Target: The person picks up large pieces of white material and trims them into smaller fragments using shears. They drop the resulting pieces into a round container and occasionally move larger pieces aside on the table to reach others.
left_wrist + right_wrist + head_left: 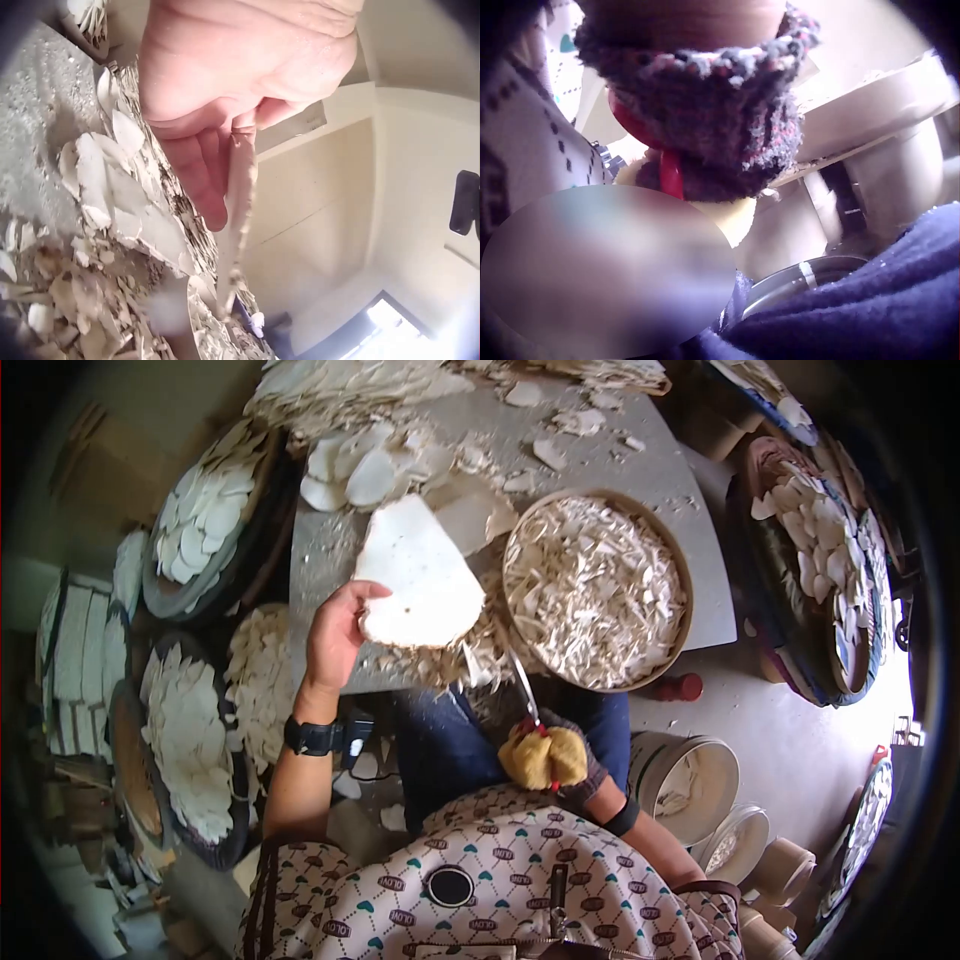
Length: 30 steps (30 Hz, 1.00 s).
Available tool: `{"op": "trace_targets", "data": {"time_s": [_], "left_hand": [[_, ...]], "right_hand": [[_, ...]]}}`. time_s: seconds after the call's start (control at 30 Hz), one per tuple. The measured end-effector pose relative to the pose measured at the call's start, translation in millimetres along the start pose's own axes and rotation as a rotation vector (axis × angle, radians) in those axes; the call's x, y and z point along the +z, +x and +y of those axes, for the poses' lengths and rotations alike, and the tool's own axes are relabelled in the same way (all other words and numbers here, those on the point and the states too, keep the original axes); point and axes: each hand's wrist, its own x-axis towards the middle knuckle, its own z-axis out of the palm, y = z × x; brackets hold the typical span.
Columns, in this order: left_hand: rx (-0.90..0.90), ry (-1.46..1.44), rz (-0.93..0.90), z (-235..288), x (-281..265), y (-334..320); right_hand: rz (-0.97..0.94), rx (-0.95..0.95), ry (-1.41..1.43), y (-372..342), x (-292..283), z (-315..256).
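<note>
My left hand (336,635) pinches a flat, white, roughly triangular slab (420,575) by its left edge, over the near part of the table. The left wrist view shows this slab (238,195) edge-on, thin and rough-rimmed, between thumb and fingers. My right hand (563,758), in a yellow and dark knitted glove, grips a pair of scissors (523,685) low over my lap. Their metal blades point up toward the slab's lower right corner, apart from it. A red scissor handle (672,176) shows under the glove (712,127) in the right wrist view.
Right of the slab, a round basket (688,605) full of white strips stands on the grey table (705,550). White pieces (372,478) and scraps lie toward the back. Loaded round trays (205,510) flank both sides. Buckets (690,775) stand low at right.
</note>
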Motion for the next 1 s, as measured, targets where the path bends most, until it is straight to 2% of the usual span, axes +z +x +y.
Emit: {"op": "trace_targets", "data": {"time_s": [0.07,0.1,0.13,0.2,0.23,0.33,0.43,0.53,0.57,0.67,0.73,0.8,0.9,1.0], "left_hand": [[0.009,0.052,0.088,-2.3,23.2,-7.7],[0.098,0.168,0.093,-8.3,25.4,-11.7],[0.103,0.134,0.106,-11.0,29.8,-14.7],[0.111,0.063,0.129,-13.0,38.9,-20.0],[0.074,0.092,0.105,-18.2,31.3,-21.9],[-0.066,0.088,0.124,-16.9,34.4,-28.4],[-0.049,0.117,0.151,-30.7,32.0,-30.9],[-0.050,0.104,0.175,-38.8,27.9,-34.6],[-0.059,0.054,0.205,-40.2,28.4,-36.3],[-0.058,-0.060,0.292,-48.0,36.4,-40.7],[-0.017,-0.089,0.350,-59.0,48.3,-48.1],[-0.003,-0.135,0.313,-66.1,62.7,-54.2],[-0.009,-0.090,0.294,-73.3,61.1,-56.6],[0.025,-0.054,0.274,-71.0,54.0,-52.3]], "right_hand": [[0.059,-0.026,-0.136,-2.1,20.4,-4.8],[0.013,-0.021,-0.108,-2.1,22.9,-7.2],[-0.044,0.009,-0.024,0.7,13.5,-8.6],[-0.136,-0.057,0.030,3.3,6.5,-5.3],[-0.313,-0.069,0.055,8.9,2.6,-3.7],[-0.317,0.032,0.236,9.8,-1.5,-2.8],[-0.346,0.037,0.251,14.5,7.3,-0.1],[-0.236,0.258,0.614,37.3,-27.2,14.3],[-0.245,0.199,0.498,34.8,-29.6,14.5],[-0.270,0.021,0.153,19.8,12.6,7.9],[-0.277,0.011,0.225,24.3,8.6,13.5],[-0.309,-0.006,0.247,27.8,8.8,15.6],[-0.352,-0.001,0.216,27.5,14.3,11.3],[-0.299,0.068,0.215,25.2,10.1,7.2]]}}
